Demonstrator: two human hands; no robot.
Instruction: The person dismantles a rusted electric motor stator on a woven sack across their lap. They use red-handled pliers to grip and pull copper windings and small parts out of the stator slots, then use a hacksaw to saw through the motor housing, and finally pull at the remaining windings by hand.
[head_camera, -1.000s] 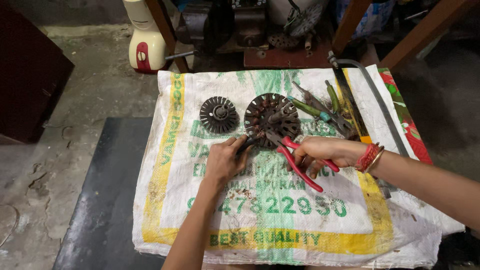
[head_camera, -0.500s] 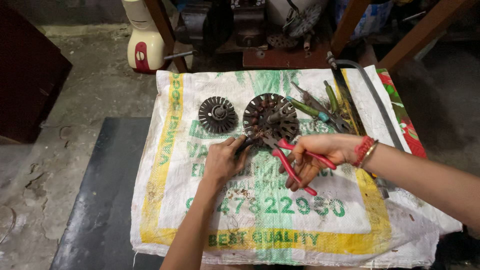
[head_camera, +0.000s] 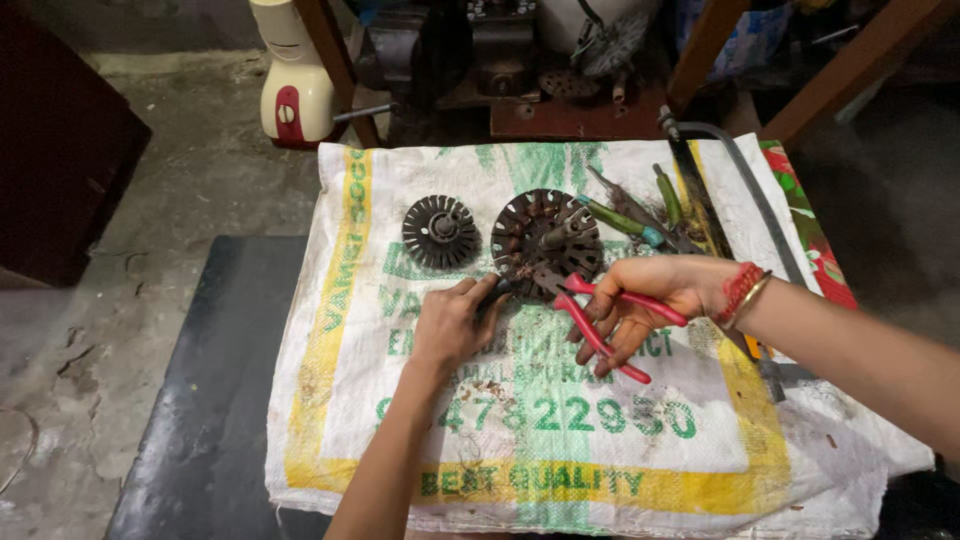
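I am gripping the red-handled pliers in my right hand at the near rim of the round motor stator on the sack-covered surface, while my closed left hand is steadying that rim, so I am pulling gently and straight

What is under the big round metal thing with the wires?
The big round metal part lies on a white printed woven sack, which is spread over a dark table. The sack right beneath the part is covered, so it cannot be seen.
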